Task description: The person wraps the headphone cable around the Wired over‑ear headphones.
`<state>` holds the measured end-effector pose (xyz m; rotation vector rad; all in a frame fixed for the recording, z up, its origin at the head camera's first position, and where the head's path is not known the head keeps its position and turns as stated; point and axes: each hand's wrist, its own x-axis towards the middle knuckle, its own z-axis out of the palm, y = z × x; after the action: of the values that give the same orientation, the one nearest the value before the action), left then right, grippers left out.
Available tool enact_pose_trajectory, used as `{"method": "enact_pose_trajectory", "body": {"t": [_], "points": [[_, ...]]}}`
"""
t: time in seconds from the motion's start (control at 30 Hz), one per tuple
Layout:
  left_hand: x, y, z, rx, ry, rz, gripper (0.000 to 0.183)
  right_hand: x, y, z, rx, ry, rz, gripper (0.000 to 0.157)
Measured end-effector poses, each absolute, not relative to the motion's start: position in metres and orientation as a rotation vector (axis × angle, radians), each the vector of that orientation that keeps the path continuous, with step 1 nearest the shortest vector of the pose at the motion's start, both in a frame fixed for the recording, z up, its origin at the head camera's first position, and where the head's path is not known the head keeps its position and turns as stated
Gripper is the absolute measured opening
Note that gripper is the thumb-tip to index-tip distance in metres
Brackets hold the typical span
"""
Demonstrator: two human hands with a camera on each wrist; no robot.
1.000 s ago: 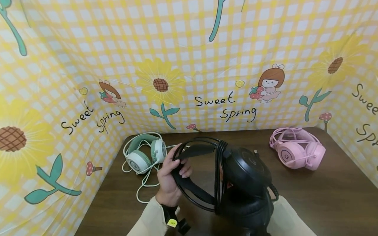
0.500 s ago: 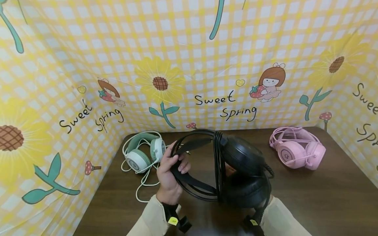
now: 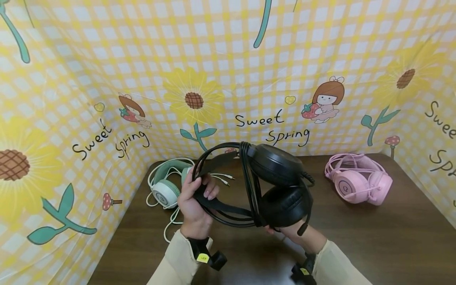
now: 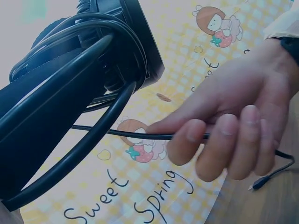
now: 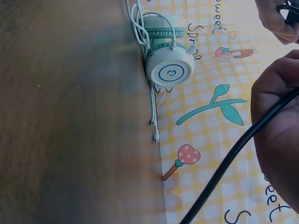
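A black headset (image 3: 278, 164) is held up over the table, its headband to the left and its ear cups to the right. My left hand (image 3: 194, 206) grips the headband. Loops of black cable (image 3: 248, 182) run round the headset between band and cups. Partly hidden behind the lower ear cup in the head view, my right hand (image 3: 290, 231) is plain in the left wrist view. There its thumb and fingers pinch the thin headset cable (image 4: 156, 136), with the plug end (image 4: 260, 183) dangling past the hand. A microphone boom (image 3: 303, 227) hangs beside the lower cup.
A white and green headset (image 3: 165, 194) lies at the back left, its cord trailing forward and its plugs (image 3: 228, 180) to the right. At the back right rests a pink headset (image 3: 360, 180). Yellow checked cloth (image 3: 221, 51) rises behind the brown table (image 3: 356, 237).
The black headset has moved left and farther from me, with both hands following. My right forearm and part of that hand have come into view below the ear cups.
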<state>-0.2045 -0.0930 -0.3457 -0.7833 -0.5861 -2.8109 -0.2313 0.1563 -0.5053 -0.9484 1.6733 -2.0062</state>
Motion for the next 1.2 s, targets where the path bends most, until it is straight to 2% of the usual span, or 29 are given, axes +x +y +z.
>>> {"method": "enact_pose_trajectory", "body": {"t": [0.03, 0.07, 0.33, 0.4, 0.57, 0.8, 1.03, 1.2], "points": [[-0.205, -0.094, -0.345, -0.772, -0.588, -2.812, 0.021, -0.216, 0.149, -0.465, -0.889, 1.705, -1.949, 0.026], [-0.205, -0.095, -0.345, -0.764, -0.590, -2.811, 0.021, -0.213, 0.148, -0.459, -0.829, 1.726, -1.929, 0.028], [-0.206, -0.096, -0.345, -0.702, -0.587, -2.803, 0.019, -0.204, 0.139, -0.436, -0.691, 1.699, -1.882, 0.035], [-0.207, -0.096, -0.346, -0.664, -0.584, -2.798, 0.017, -0.203, 0.137, -0.431, -0.642, 1.669, -1.867, 0.032], [-0.208, -0.098, -0.347, -0.604, -0.556, -2.787, 0.015, -0.200, 0.136, -0.429, -0.634, 1.603, -1.877, 0.029], [-0.210, -0.101, -0.348, -0.559, -0.634, -2.718, 0.016, -0.200, 0.134, -0.433, -0.754, 1.586, -1.882, 0.042], [-0.212, -0.104, -0.351, -0.497, -0.680, -2.666, 0.026, -0.199, 0.132, -0.433, -0.757, 1.599, -1.864, 0.043], [-0.214, -0.106, -0.351, -0.423, -0.726, -2.626, 0.019, -0.197, 0.129, -0.433, -0.717, 1.643, -1.821, 0.048]]}}
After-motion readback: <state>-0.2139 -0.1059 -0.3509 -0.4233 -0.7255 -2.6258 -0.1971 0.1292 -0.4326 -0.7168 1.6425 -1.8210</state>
